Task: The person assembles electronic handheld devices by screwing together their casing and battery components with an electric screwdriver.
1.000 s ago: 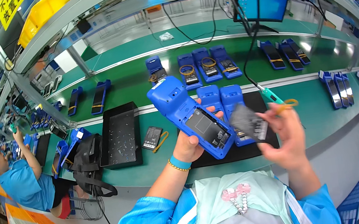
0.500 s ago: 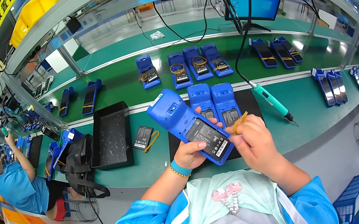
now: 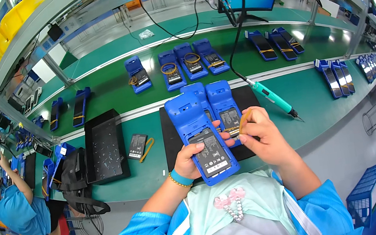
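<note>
My left hand (image 3: 186,162) grips a blue handheld terminal (image 3: 185,112), back side up, with a black battery (image 3: 212,150) in its bay. The thumb lies on the battery's left edge and fingertips show at the right side. My right hand (image 3: 267,137) is closed on a yellow rubber band (image 3: 245,119), just right of that terminal. Behind the held terminal, two more blue terminals lie on a black mat (image 3: 246,96); the right one (image 3: 220,92) shows its battery, the left one (image 3: 196,88) is partly hidden.
A loose battery (image 3: 137,144) and another rubber band (image 3: 147,150) lie left of the mat, beside a black tray (image 3: 87,154) holding small screws. A teal electric screwdriver (image 3: 272,97) hangs at right on its cable. Several banded terminals line the green belt (image 3: 110,87). A co-worker (image 3: 19,210) sits left.
The held terminal has swung from a leftward tilt to more upright. My right hand still pinches the rubber band beside it. The whole view has shifted slightly.
</note>
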Tool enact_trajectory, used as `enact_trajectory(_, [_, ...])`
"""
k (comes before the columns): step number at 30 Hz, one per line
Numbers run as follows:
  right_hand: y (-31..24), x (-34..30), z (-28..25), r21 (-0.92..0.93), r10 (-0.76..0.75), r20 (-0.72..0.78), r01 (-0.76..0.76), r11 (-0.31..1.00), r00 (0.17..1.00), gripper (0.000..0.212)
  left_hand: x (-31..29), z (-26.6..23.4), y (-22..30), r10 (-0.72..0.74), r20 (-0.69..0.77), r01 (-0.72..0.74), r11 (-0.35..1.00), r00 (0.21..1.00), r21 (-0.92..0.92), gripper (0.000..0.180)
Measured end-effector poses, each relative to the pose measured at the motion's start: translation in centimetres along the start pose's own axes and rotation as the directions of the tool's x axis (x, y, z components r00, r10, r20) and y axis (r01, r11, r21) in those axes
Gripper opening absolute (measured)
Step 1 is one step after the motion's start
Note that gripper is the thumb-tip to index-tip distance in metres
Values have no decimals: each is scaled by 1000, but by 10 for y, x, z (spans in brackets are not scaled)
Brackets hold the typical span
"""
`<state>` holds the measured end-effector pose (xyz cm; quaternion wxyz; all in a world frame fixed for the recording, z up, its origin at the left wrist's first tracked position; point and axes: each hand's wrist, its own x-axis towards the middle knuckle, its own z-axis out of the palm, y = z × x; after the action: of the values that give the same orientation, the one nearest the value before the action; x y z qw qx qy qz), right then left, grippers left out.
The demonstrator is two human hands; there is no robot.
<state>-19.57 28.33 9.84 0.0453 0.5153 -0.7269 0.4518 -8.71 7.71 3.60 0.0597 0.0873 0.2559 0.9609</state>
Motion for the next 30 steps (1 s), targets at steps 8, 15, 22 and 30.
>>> enact_trajectory(8, [14, -10, 7, 115, -7, 196, -16, 993, 981, 10, -6, 9, 2, -135, 95, 145, 984, 986, -103, 84])
enact_trajectory(15, [3, -7, 10, -247, -13, 293, 88, 965, 956, 16, -8, 7, 2, -269, -28, 271, 958, 963, 97, 79])
enact_trajectory(22, [18, 3, -5, -116, -288, 178, 310, 943, 941, 18, -1, 8, 0, -215, -83, 223, 970, 973, 100, 80])
enact_trajectory(30, [46, -1, 0, -29, -373, -42, 372, 928, 927, 41, 10, 22, 5, -109, 48, 111, 993, 993, -49, 81])
